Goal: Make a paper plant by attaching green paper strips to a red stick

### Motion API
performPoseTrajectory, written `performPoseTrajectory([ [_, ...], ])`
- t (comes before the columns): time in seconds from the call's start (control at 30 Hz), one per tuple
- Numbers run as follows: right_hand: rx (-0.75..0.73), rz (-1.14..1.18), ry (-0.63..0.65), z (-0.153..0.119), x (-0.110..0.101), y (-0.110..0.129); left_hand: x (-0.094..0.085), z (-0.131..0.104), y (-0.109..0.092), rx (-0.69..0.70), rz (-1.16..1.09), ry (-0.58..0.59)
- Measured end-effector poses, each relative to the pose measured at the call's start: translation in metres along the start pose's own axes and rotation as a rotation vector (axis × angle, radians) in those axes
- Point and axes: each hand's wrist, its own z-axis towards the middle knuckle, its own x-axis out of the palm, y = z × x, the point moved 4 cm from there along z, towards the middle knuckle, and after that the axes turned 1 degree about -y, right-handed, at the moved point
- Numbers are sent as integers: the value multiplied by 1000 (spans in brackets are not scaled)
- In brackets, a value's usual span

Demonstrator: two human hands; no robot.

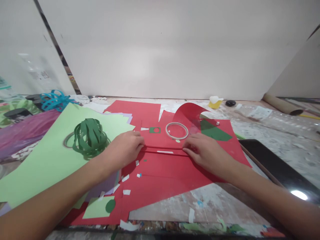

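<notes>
Between my two hands stretches a narrow red paper strip (162,147), folded or rolled, lying low over red paper sheets (170,168). My left hand (131,145) pinches its left end; my right hand (196,146) has thumb and fingers closed on its right end. A thin white piece (165,152) lies along the strip's near side. Just beyond the strip are a roll of clear tape (176,131) and a small green paper piece (151,130) with a round hole. Left of my left hand, a bundle of looped green paper strips (90,136) rests on light green paper (50,156).
A dark phone (275,163) lies at the right. Behind it are a clear plastic bottle (265,115), a cardboard tube (282,104) and a yellow container (215,102). Blue paper strips (56,100) and purple material (32,131) crowd the left. White scraps (126,192) are scattered near the front.
</notes>
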Motion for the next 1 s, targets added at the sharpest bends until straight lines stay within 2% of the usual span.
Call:
performPoseTrajectory([
  [0.23,-25,-27,19,-2,-2,5,-4,-2,-3,0,20,50],
  [0.53,48,53,7,2,-2,1,-1,0,1,33,-57,27],
  [0.8,39,26,-12,2,-1,1,0,0,-4,16,19,10],
  [1.0,1,5,12,0,-2,5,-3,-3,-7,14,37,57],
])
